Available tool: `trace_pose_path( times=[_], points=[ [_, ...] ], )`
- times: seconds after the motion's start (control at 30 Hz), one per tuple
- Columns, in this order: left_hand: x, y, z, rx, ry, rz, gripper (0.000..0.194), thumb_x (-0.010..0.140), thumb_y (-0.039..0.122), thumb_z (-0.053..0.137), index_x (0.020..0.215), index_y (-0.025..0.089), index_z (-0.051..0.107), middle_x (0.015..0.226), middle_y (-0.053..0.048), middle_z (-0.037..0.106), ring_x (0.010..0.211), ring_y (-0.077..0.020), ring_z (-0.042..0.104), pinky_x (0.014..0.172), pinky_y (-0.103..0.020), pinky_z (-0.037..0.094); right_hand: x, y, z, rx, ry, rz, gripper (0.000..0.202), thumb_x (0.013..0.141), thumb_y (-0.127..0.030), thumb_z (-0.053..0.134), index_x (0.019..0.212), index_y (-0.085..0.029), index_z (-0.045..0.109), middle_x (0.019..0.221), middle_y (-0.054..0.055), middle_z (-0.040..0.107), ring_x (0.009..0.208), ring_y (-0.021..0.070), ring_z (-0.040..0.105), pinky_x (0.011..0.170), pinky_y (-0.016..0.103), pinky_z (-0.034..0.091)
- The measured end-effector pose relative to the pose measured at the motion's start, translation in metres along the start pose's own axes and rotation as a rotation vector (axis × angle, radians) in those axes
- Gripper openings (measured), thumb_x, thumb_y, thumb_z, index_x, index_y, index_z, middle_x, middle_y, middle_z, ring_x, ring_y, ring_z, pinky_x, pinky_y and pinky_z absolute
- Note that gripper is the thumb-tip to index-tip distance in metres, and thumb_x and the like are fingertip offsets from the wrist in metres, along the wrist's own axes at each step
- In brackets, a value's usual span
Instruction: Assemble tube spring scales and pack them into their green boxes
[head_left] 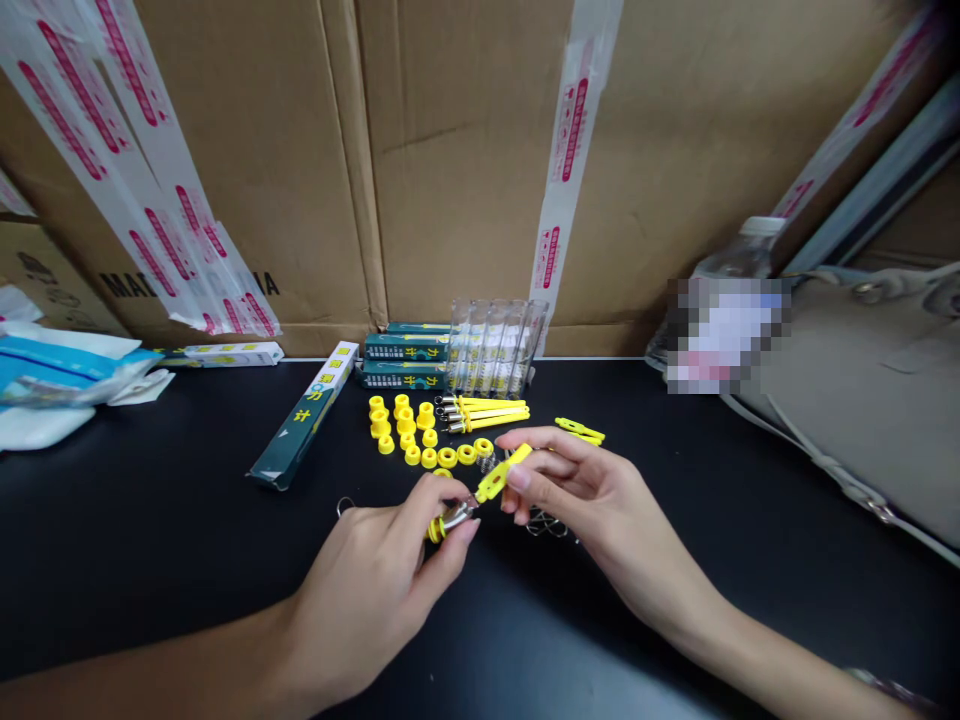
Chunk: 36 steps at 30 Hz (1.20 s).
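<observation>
Bare left hand (375, 575) and right hand (600, 500), bare left forearm (195, 650), right forearm (750, 645) with blurred bracelet-like band (889, 688).

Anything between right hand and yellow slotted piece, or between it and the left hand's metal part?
Nothing visible: the right hand pinches the yellow slotted piece, whose lower end is at the metal part in the left hand.
</observation>
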<state>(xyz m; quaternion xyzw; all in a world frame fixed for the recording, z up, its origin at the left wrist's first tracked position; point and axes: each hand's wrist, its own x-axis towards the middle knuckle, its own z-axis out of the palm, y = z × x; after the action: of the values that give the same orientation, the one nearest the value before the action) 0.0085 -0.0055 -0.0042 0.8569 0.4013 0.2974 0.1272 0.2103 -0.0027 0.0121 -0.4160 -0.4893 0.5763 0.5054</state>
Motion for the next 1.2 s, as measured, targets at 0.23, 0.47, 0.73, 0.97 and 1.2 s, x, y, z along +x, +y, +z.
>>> trace_pose_path(
  times=[0.23,0.47,0.73,0.97,1.2],
  points=[
    [0.0,0.0,-0.001,0.0,-0.006,0.032,0.01,0.102,0.027,0.043,0.1,0.024,0.052,0.074,0.007,0.072,0.059,-0.0142,0.072,0.055,-0.024,0.048,-0.001,0.005,0.0,0.097,-0.113,0.012,0.022,0.087,-0.036,0.073,0.1,-0.018,0.069,0.077,-0.001,0.067,0.068,0.0081,0.063,0.068,0.018,0.051],
    [-0.001,0.0,0.001,-0.014,0.01,0.03,0.009,0.102,0.029,0.044,0.101,0.025,0.051,0.075,0.009,0.073,0.06,-0.0142,0.073,0.055,-0.024,0.049,-0.001,0.008,0.003,0.231,-0.204,0.053,0.029,0.084,-0.027,0.078,0.107,-0.019,0.062,0.078,-0.002,0.068,0.073,0.0092,0.066,0.075,0.021,0.053],
    [-0.003,0.0,0.0,-0.013,-0.012,0.055,0.02,0.103,0.029,0.042,0.092,0.023,0.056,0.077,0.006,0.073,0.062,-0.0145,0.072,0.055,-0.024,0.048,-0.007,0.004,0.007,0.112,-0.2,0.002,0.023,0.092,-0.032,0.067,0.109,-0.022,0.055,0.083,-0.002,0.066,0.076,0.0094,0.063,0.078,0.023,0.05],
    [0.0,0.004,-0.002,0.026,-0.055,0.097,0.029,0.105,0.029,0.036,0.089,0.02,0.058,0.07,0.003,0.07,0.059,-0.0143,0.07,0.051,-0.025,0.046,-0.011,0.003,0.008,0.057,-0.225,0.015,0.021,0.096,-0.037,0.061,0.111,-0.025,0.051,0.087,-0.002,0.059,0.079,0.0117,0.056,0.08,0.026,0.045],
    [0.0,0.005,-0.001,0.102,-0.044,0.164,0.032,0.106,0.029,0.034,0.084,0.02,0.056,0.069,0.004,0.066,0.059,-0.0139,0.068,0.051,-0.027,0.042,-0.012,0.003,0.007,-0.03,-0.251,0.037,0.019,0.1,-0.038,0.053,0.115,-0.027,0.05,0.089,-0.002,0.053,0.082,0.0131,0.048,0.081,0.027,0.04]
  ],
)
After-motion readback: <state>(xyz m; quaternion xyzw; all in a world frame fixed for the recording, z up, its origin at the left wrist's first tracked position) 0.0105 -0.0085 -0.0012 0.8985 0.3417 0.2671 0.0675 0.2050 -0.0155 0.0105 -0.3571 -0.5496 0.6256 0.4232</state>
